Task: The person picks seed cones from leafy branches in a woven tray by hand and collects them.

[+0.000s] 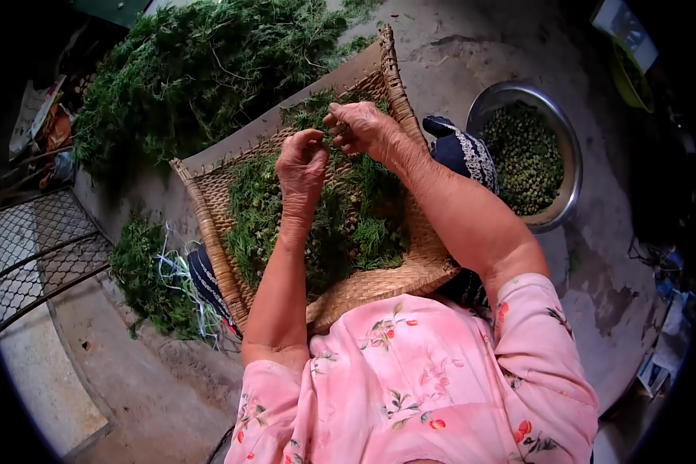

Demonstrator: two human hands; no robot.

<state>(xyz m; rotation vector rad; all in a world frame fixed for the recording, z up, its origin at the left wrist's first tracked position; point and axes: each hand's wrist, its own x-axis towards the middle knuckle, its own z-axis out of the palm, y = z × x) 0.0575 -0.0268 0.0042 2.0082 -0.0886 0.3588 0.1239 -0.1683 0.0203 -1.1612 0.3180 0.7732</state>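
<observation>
A woven basket tray [433,267] rests on my lap, with green feathery sprigs [375,236] and small round seed pods lying in it. My left hand [302,155] is above the upper middle of the tray, its fingers bent and pinched together. Just right of it, my right hand [357,130] is closed too, thumb and fingers together beside a bit of greenery. The two hands nearly touch. Whatever is between the fingertips of either hand is too small to make out.
A large heap of green branches [209,69] lies beyond the tray at the upper left. A metal bowl [571,158] of small green pods stands at the right. At the left are a smaller green pile [151,278] and a metal mesh rack [42,240].
</observation>
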